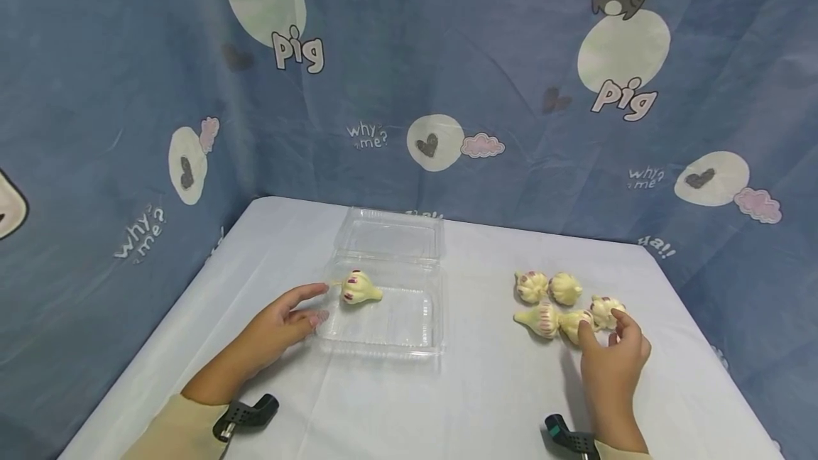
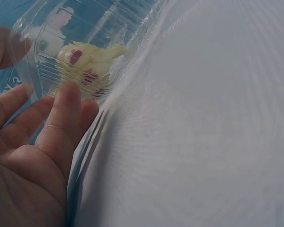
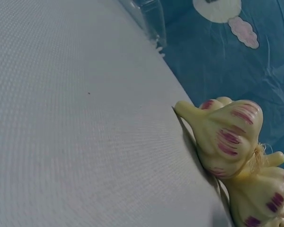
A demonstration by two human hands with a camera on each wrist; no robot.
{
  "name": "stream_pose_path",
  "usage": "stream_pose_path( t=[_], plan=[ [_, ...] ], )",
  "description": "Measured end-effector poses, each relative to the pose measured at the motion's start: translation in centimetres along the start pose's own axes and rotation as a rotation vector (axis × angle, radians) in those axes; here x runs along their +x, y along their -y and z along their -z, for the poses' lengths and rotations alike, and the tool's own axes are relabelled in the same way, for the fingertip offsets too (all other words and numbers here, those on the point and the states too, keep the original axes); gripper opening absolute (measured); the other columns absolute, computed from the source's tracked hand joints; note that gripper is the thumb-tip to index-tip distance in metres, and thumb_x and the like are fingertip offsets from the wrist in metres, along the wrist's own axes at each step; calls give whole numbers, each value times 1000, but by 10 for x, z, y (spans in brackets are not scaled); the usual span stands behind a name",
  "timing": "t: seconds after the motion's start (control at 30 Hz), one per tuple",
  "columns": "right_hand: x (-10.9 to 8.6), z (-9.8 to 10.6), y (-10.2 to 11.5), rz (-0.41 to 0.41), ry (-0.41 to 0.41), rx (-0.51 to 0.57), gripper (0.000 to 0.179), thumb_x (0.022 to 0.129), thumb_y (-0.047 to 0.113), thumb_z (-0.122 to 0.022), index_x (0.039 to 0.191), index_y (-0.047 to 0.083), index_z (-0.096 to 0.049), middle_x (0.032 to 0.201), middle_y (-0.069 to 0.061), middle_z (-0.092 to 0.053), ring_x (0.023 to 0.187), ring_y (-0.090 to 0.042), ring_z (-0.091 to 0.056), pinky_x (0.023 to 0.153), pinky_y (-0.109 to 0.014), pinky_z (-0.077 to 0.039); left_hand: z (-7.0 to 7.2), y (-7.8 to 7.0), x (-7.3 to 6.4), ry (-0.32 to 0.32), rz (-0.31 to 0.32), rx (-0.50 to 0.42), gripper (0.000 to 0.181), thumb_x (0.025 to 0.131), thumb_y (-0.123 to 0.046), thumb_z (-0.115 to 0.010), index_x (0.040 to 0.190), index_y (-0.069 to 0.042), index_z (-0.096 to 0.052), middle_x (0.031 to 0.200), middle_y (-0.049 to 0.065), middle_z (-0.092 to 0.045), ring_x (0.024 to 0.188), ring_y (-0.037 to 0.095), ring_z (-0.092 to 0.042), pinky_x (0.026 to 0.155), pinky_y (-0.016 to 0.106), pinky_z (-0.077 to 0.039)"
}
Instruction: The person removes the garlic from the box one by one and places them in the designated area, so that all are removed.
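A clear plastic clamshell box [image 1: 383, 343] lies with its lid [image 1: 390, 236] folded back, and one garlic bulb [image 1: 359, 288] with purple marks sits inside at the left. My left hand [image 1: 281, 325] is at the box's left edge, thumb and index finger spread apart against it. In the left wrist view, the thumb of the left hand [image 2: 38, 137] rests at the ribbed wall in front of the bulb. My right hand [image 1: 613, 368] reaches over the garlic group at right, thumb by a front bulb [image 1: 572, 323], index finger at the bulb behind [image 1: 603, 309].
Several garlic bulbs are clustered on the white table [image 1: 479, 389], including one with its stem pointing left [image 1: 542, 319] and two at the back, a marked one [image 1: 532, 287] and a plain one [image 1: 565, 289]. A blue printed cloth [image 1: 511, 183] hangs behind the table.
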State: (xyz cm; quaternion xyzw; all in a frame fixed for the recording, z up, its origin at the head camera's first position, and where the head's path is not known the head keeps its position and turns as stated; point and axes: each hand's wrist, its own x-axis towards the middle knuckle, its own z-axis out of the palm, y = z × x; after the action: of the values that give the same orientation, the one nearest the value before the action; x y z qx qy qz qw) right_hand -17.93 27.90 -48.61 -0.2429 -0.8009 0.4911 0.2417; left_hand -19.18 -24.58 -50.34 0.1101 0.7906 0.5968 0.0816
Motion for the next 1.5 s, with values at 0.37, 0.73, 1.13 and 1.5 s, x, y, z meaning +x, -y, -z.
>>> stream_pose_path(
  t=[0.37,0.73,1.13,1.5],
  plan=[
    [-12,-3,10,80,7,42,56,98,12,-68,149,-1,-47,152,-22,-33,144,-37,-39,123,-43,-34,-1,-2,0,1,18,17,61,104,-25,-68,158,-12,-42,168,16,-34,135,26,-58,92,23,-54],
    [-23,-8,17,152,174,81,61,98,4,-67,153,3,-42,143,-20,-48,135,-32,-52,101,-11,-46,-3,-1,-1,-13,44,14,60,103,-27,-69,157,-15,-44,167,12,-36,135,28,-57,93,24,-54],
    [-37,-19,20,247,568,42,62,100,3,-68,155,8,-40,136,-16,-56,121,-27,-65,92,-14,-52,-4,-3,0,-16,46,-1,60,103,-23,-69,157,-13,-44,167,16,-35,133,26,-59,92,24,-54],
    [-53,-38,20,302,731,52,61,97,1,-71,152,10,-47,128,-16,-62,114,-28,-70,93,-29,-58,-3,-4,2,-9,32,-6,61,103,-26,-69,157,-14,-43,167,14,-35,137,28,-57,94,21,-53]
  ],
)
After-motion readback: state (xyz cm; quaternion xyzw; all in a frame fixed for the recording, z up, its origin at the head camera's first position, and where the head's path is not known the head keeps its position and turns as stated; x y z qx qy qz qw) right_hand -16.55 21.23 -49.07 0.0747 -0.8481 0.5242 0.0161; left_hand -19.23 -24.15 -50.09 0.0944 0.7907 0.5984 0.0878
